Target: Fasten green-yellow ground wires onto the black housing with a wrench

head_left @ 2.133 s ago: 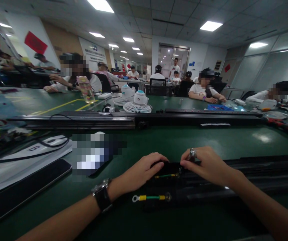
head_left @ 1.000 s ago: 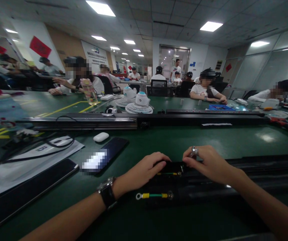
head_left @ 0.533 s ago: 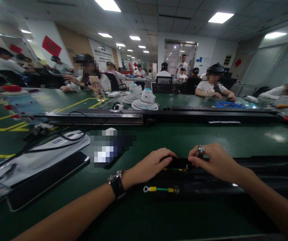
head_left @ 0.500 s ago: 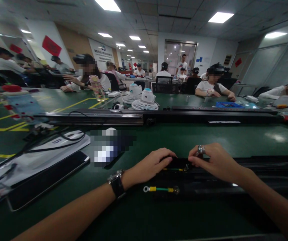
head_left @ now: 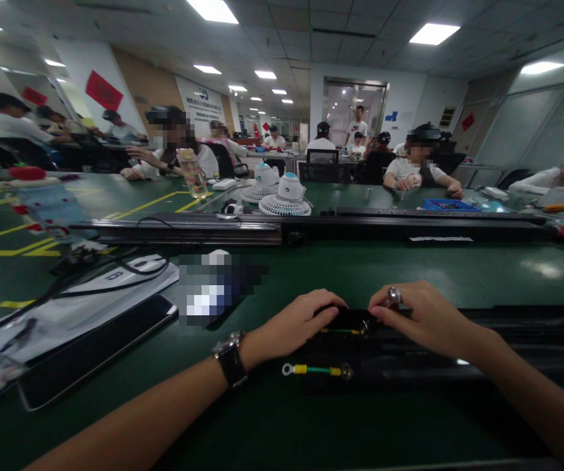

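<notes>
My left hand (head_left: 306, 318) is closed on the near-left end of a long black bar (head_left: 512, 320), its thumb bent toward the fingers. My right hand (head_left: 422, 318), with a ring on one finger, pinches thumb and fingertips together at that same end; whatever they hold is too small and dark to make out. Between the hands a green-yellow wire (head_left: 343, 331) runs to a shiny round fastener. Nearer to me lies a second black bar (head_left: 409, 371). From its end sticks a short green wire (head_left: 317, 370) with yellow sleeves and a ring terminal.
Left on the green table lie a black phone-like slab (head_left: 100, 353), a white bag (head_left: 125, 278) and black cables. Metal rails (head_left: 188, 231) and a long black beam (head_left: 409, 229) cross behind. White fans (head_left: 286, 196), a bottle (head_left: 191, 171) and a blue tray (head_left: 451, 205) stand farther off. Several people sit beyond.
Both hands stay almost where they were at the bar's end. The right fingers shift very slightly. The whole view has moved a few pixels to the right.
</notes>
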{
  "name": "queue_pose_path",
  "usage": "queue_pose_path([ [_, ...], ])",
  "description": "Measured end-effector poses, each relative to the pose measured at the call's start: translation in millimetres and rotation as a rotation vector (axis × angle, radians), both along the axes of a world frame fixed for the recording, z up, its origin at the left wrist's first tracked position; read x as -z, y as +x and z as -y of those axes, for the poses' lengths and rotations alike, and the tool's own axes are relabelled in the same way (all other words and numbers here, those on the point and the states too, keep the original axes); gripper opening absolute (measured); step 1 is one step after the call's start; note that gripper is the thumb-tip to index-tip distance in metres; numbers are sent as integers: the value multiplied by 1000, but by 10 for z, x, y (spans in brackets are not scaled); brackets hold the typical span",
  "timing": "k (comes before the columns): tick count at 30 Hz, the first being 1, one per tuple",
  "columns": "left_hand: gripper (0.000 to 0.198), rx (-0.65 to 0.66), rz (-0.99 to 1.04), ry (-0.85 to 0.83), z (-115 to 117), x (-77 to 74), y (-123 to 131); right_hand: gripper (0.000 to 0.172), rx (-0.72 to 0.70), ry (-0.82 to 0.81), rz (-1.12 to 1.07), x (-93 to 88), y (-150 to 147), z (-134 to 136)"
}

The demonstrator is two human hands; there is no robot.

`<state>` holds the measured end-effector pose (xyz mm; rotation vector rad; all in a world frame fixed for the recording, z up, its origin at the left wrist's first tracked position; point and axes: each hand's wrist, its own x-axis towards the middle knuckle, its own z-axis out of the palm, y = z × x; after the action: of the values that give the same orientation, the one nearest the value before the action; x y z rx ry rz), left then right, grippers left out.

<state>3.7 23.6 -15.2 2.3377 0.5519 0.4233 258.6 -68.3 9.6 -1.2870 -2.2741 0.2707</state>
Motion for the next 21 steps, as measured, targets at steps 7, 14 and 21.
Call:
queue_pose_path([
  [7,29,-8,-7,2,-1,6,-5,14,4,-12,-5,-14,4,11],
  [14,30,5,3,1,-2,9,-2,15,-9,-23,13,-9,-13,10],
  [21,30,3,-12,29,39,19,-26,20,-175,-156,3,-27,40,48],
])
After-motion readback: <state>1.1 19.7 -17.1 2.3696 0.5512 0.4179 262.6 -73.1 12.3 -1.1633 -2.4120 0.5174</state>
